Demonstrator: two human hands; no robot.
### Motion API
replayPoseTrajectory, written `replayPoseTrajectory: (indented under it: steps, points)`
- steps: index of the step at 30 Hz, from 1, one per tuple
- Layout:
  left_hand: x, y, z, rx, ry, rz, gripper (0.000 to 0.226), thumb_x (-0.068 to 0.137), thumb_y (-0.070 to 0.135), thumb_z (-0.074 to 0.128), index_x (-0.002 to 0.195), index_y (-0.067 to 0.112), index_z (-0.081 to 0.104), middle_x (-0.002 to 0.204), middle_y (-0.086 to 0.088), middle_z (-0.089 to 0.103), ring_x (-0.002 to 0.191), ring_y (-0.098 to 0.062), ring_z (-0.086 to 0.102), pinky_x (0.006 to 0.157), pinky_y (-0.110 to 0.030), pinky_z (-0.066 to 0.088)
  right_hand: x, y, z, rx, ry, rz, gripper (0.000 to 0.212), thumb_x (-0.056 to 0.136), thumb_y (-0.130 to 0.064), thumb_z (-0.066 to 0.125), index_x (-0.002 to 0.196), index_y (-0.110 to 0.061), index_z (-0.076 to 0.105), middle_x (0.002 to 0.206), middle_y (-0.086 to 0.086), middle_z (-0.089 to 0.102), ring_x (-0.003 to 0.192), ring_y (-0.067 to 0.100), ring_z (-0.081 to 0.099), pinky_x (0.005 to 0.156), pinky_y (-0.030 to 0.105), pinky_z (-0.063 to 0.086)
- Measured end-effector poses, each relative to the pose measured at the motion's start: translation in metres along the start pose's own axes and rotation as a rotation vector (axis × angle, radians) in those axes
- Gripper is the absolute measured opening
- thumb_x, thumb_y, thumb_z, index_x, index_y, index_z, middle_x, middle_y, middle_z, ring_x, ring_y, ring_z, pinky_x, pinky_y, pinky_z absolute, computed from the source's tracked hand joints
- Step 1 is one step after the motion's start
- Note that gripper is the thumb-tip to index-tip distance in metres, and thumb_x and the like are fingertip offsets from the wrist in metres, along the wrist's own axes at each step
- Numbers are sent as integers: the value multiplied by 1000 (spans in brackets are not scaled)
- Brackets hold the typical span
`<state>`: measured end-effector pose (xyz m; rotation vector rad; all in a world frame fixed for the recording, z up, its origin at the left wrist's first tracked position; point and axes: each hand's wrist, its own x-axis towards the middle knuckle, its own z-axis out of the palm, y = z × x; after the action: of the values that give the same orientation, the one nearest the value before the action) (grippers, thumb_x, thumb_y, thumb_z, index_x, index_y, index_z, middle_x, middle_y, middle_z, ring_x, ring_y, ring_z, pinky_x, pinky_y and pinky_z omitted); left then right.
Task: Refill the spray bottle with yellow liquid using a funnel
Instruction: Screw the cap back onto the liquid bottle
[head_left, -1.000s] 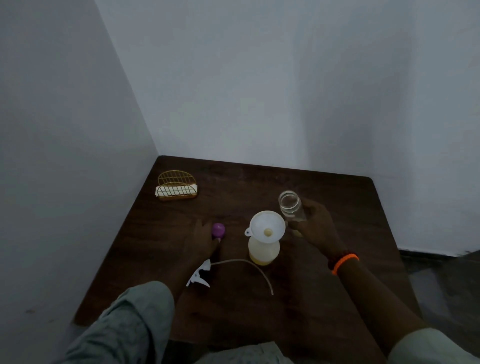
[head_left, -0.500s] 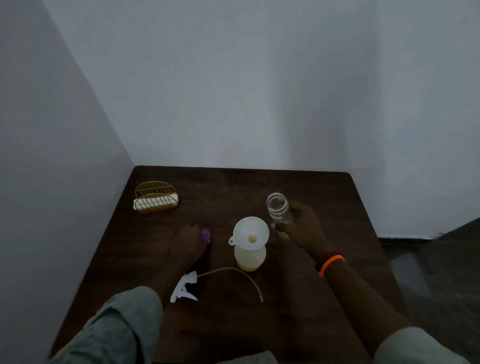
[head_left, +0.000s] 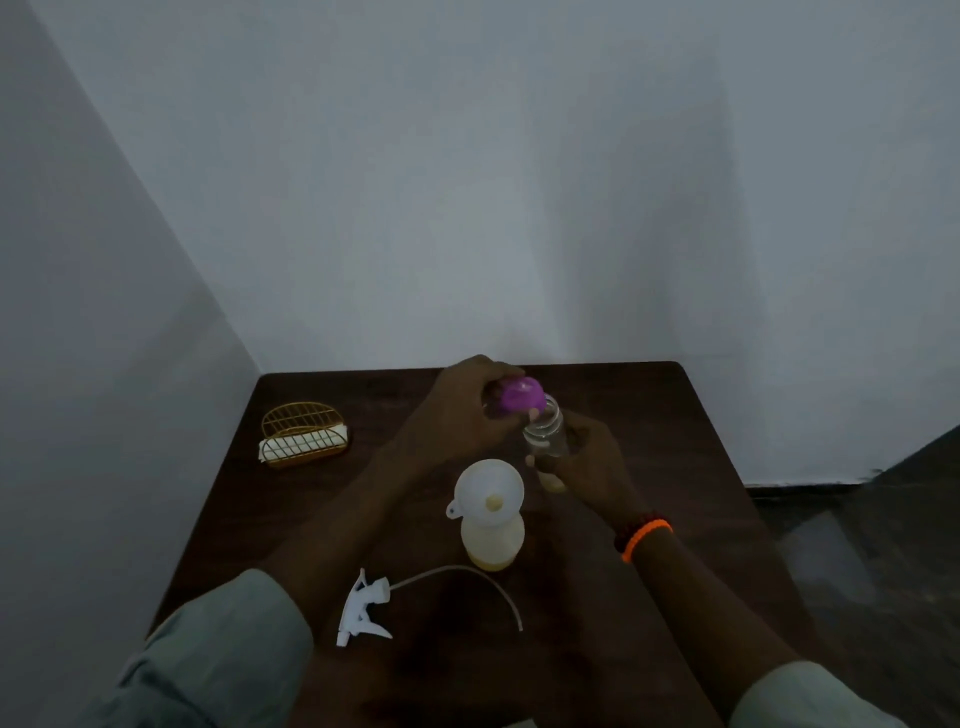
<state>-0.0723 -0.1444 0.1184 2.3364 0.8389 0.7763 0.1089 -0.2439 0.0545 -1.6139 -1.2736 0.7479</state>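
Nearest on the counter (head_left: 649, 415), the detached trigger sprayer (head_left: 363, 608) is seen lying on its side, dip tube curving off to the right, untouched. Just beyond it the spray bottle (head_left: 491, 540) stands upright with the white funnel (head_left: 488, 488) seated in its neck; yellow liquid is visible in the bottle, so the pour looks done. Further back, the glass jar (head_left: 543, 428) is held upright in the right hand (head_left: 587, 462), grip wrapped around its body; it appears nearly empty. Change from half a second ago: the purple lid (head_left: 522, 396), then on the counter under the left hand (head_left: 462, 410), has been lifted and brought over the jar mouth, pinched in a closed grip, tilted and not yet seated. Meaning: the jar is being capped; funnel removal and sprayer refitting are judged still outstanding. A gold wire napkin holder (head_left: 304, 434) sits far left, uninvolved.
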Motion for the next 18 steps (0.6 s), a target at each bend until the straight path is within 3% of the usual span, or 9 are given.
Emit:
replayPoseTrajectory:
  steps: [3, 7, 9, 13, 18]
  points:
    - [3, 3, 3, 31, -31, 51, 52, 78, 33, 83, 123, 12, 67, 104, -1, 69, 83, 0, 59, 75, -2, 43, -2, -5, -1, 19, 7, 11, 26, 75, -9, 82, 97, -21, 73, 87, 4, 76, 80, 22, 72, 68, 30, 58]
    - [3, 7, 4, 28, -40, 48, 51, 79, 36, 81, 124, 15, 68, 100, 3, 68, 84, -3, 61, 73, -6, 44, -4, -7, -1, -2, 4, 0, 23, 79, -13, 81, 98, -22, 72, 84, 0, 76, 76, 17, 73, 68, 37, 58]
    - [4, 8, 5, 34, -65, 49, 51, 78, 37, 82, 123, 16, 68, 98, 7, 66, 82, 1, 58, 73, -4, 41, -5, -6, 0, -8, -7, -10, 25, 78, -13, 82, 99, -20, 72, 87, -1, 76, 78, 14, 72, 68, 33, 59]
    - [4, 10, 6, 21, -99, 51, 51, 77, 36, 83, 122, 17, 68, 100, 4, 66, 85, 0, 57, 77, -10, 43, -5, -9, 2, 8, -8, -12, 27, 78, -12, 82, 103, -17, 72, 91, -4, 75, 83, 0, 71, 67, 11, 53]
    - [8, 10, 1, 39, -139, 62, 52, 79, 34, 80, 126, 17, 67, 106, 1, 67, 93, -7, 61, 83, -20, 49, -4, -10, 4, -21, -2, -4, 23, 79, -13, 82, 100, -13, 72, 89, -2, 75, 80, -2, 70, 67, 10, 52]
